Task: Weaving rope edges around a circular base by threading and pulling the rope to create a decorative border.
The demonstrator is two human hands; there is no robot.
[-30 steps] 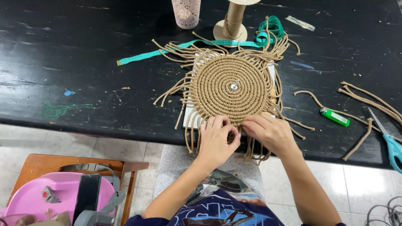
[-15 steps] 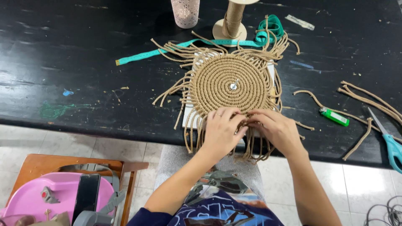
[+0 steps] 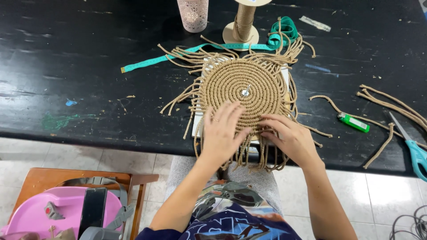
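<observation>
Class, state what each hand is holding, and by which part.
The left hand presses flat on the round cord mat's near edge; the right hand pinches loose fringe cords there.

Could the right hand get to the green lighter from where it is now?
Probably yes: the right hand rests on the woven mat's near edge, and only loose cord lies on the table toward the green lighter.

Home craft corner or hobby workshop, judging by clutter. Scuffed, paint-flecked black worktable (image 3: 89, 66) filling upper view. Round coiled jute mat (image 3: 242, 86) lying at centre; cord spool (image 3: 242, 20) standing at 12 o'clock, teal tape measure (image 3: 178, 53) trailing toward 10. Green lighter (image 3: 353, 122), cut jute cord pieces (image 3: 387, 106) and teal scissors (image 3: 413, 149) lying at 3. Pale tiled floor (image 3: 80, 153) showing below; wooden chair (image 3: 89, 180) carrying pink toy-like case (image 3: 62, 211) sitting at 8.
</observation>
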